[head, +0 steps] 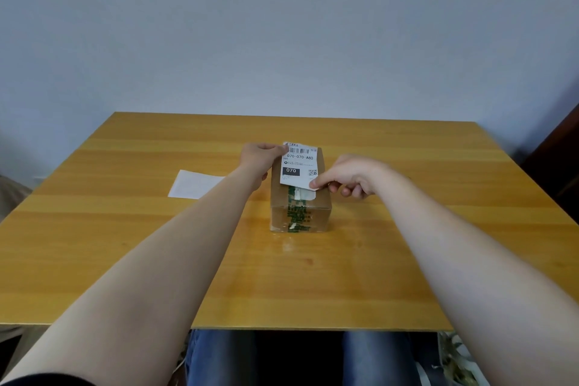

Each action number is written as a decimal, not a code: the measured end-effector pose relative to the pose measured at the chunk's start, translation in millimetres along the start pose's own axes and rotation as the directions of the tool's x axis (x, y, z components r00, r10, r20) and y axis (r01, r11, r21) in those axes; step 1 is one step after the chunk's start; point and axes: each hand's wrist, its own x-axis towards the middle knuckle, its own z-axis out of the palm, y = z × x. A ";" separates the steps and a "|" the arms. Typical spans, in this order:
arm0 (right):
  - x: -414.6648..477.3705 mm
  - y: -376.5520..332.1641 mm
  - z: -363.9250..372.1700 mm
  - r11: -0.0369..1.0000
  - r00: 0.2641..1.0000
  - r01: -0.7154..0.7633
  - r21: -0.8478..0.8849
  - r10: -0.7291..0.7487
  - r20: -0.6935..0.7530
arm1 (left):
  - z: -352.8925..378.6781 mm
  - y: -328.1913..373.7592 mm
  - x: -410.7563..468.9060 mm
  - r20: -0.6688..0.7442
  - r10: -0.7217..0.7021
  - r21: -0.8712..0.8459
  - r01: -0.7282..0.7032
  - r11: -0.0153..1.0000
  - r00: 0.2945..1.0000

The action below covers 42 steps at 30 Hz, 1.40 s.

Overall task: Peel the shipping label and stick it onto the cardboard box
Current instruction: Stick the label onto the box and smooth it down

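Two bare forearms reach in from the near edge of a yellow wooden worktop point(125, 229) that runs back to a pale wall. Farthest left on the surface, a blank white backing sheet point(194, 184) lies flat, its right corner hidden behind the left forearm. Next comes the left hand point(258, 158), raised beside the far left corner of the box, its thumb and fingers pinched on the top left corner of the shipping label point(299, 165). That label is a white slip printed with a barcode, the code 070-070-A80, a black block reading 070 and a small QR square; it hangs stretched between the hands over the top of the cardboard box point(300, 211), and whether its underside already touches the cardboard cannot be told. The brown box stands near the middle of the worktop, a strip of green-printed tape point(297, 213) running along its top and down its near face, with an older white sticker remnant point(305, 194) showing just below the label's lower edge. To the right, the right hand point(347, 175) pinches the label's lower right corner between thumb and forefinger, its other fingers curled under.
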 end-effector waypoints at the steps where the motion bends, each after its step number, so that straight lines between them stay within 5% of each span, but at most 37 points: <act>1: -0.2 0.1 -0.2 1.000 1.000 0.000 -0.001 0.000 -0.001 | 0.6 -1.0 0.5 0.000 -0.004 -0.002 0.004 1.000 1.000; 42: -7.7 -15.7 -9.1 0.991 0.999 0.017 -0.134 -0.014 0.030 | 3.5 -22.4 13.4 -0.039 -0.023 -0.105 0.019 0.994 0.999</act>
